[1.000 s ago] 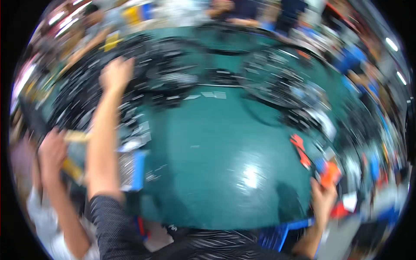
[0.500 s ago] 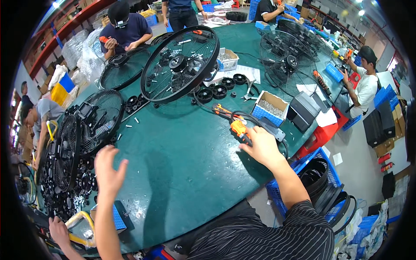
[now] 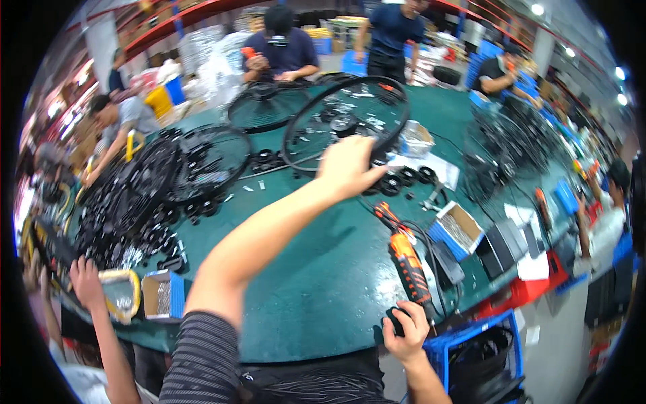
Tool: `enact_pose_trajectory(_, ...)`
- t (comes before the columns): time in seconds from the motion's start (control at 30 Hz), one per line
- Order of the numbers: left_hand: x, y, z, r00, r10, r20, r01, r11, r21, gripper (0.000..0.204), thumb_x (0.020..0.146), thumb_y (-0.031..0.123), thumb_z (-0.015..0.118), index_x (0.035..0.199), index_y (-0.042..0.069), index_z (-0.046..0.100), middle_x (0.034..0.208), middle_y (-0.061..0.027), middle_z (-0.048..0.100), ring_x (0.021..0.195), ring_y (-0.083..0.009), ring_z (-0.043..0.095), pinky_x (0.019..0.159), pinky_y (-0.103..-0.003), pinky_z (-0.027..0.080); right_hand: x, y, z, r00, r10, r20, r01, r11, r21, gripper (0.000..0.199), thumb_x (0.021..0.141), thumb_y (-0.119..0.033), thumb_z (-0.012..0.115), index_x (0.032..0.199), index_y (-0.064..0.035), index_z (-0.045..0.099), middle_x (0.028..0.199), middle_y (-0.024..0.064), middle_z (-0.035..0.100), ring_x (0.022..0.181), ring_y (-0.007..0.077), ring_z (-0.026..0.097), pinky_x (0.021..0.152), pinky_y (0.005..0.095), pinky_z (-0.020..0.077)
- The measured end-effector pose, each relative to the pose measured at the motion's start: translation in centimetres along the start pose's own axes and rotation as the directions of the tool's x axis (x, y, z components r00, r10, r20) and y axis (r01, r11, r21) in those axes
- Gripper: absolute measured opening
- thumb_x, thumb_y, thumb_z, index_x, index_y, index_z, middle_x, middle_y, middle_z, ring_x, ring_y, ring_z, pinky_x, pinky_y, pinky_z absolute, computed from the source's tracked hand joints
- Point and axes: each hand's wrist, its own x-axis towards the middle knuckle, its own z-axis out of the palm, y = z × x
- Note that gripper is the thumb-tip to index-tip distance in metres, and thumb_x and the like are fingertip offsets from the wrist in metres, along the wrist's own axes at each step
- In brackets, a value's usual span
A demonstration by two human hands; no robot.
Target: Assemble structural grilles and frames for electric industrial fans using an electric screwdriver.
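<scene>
My left hand (image 3: 345, 167) reaches out over the far middle of the table, thumb spread from the fingers. It overlaps the near rim of a large black fan guard (image 3: 402, 121) that stands tilted; whether they touch I cannot tell. My right hand (image 3: 408, 331) hovers at the near table edge, fingers loosely curled with a dark gap between them and the thumb. Close to it lies an orange and black power screwdriver (image 3: 407, 259), its dark end towards the hand. An orange-handled tool (image 3: 385, 212) sits just beyond the screwdriver.
Black motor parts (image 3: 407, 176) and pliers (image 3: 434, 197) lie beyond the tools. A box of screws (image 3: 457, 232) stands right. Fan guards (image 3: 212, 165) and loose parts crowd the left, near another person's hand (image 3: 87, 283). A blue crate (image 3: 441, 357) is below the right edge.
My left hand has swung from the left side to the fan guard. My right hand has drawn back towards me from the screwdriver's upper part. The view has shifted.
</scene>
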Motion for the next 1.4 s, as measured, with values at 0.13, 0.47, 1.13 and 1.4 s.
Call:
enact_pose_trajectory(0.13, 6.6, 1.6, 4.7, 0.950, -0.292, 0.113, 0.287, 0.956, 0.057, 0.060, 0.078, 0.052, 0.073, 0.102, 0.001, 0.056, 0.093, -0.0193, 0.068, 0.088, -0.0354, 0.069, 0.076, -0.045, 0.055, -0.5, 0.5, 1.7, 0.999, 0.044, 0.031, -0.043, 0.999, -0.019, 0.023, 0.070, -0.010, 0.074, 0.089, 0.0010, 0.064, 0.094, 0.0180, 0.065, 0.080, 0.0358, 0.064, 0.071, 0.0411, 0.0534)
enact_pose_trajectory(0.47, 8.7, -1.1, 6.9, 0.958, -0.261, -0.114, 0.261, 0.965, -0.022, 0.037, 0.091, 0.038, 0.062, 0.098, 0.002, 0.057, 0.075, -0.0176, 0.068, 0.070, -0.0369, 0.069, 0.064, -0.047, 0.055, -1.0, 0.7, 1.6, 0.992, 0.091, 0.086, -0.091, 0.996, 0.000, 0.014, 0.071, -0.006, 0.068, 0.081, 0.0021, 0.062, 0.086, 0.0178, 0.064, 0.074, 0.0357, 0.062, 0.067, 0.0417, 0.0511)
enact_pose_trajectory(1.13, -4.2, -22.9, -16.2, 0.209, -0.601, -0.772, 0.623, 0.690, -0.368, 0.058, 0.078, 0.053, 0.075, 0.082, -0.004, 0.066, 0.079, -0.0206, 0.069, 0.075, -0.0333, 0.068, 0.073, -0.041, 0.051, 0.2, -1.8, 1.2, 0.997, 0.035, 0.069, -0.031, 0.998, -0.059, 0.007, 0.076, -0.006, 0.067, 0.080, -0.0011, 0.062, 0.086, 0.0147, 0.064, 0.076, 0.0314, 0.062, 0.067, 0.0386, 0.0508)
enact_pose_trajectory(1.4, -11.3, -26.1, -17.0, -0.154, -0.641, -0.752, 0.654, 0.504, -0.564, 0.061, 0.080, 0.053, 0.074, 0.082, -0.007, 0.065, 0.079, -0.0233, 0.070, 0.075, -0.0379, 0.068, 0.074, -0.046, 0.051, -0.1, -1.2, 1.9, 0.994, 0.067, 0.083, -0.063, 0.997, -0.055, 0.011, 0.071, -0.006, 0.065, 0.077, 0.0007, 0.059, 0.086, 0.0177, 0.062, 0.076, 0.0361, 0.060, 0.068, 0.0419, 0.0492)
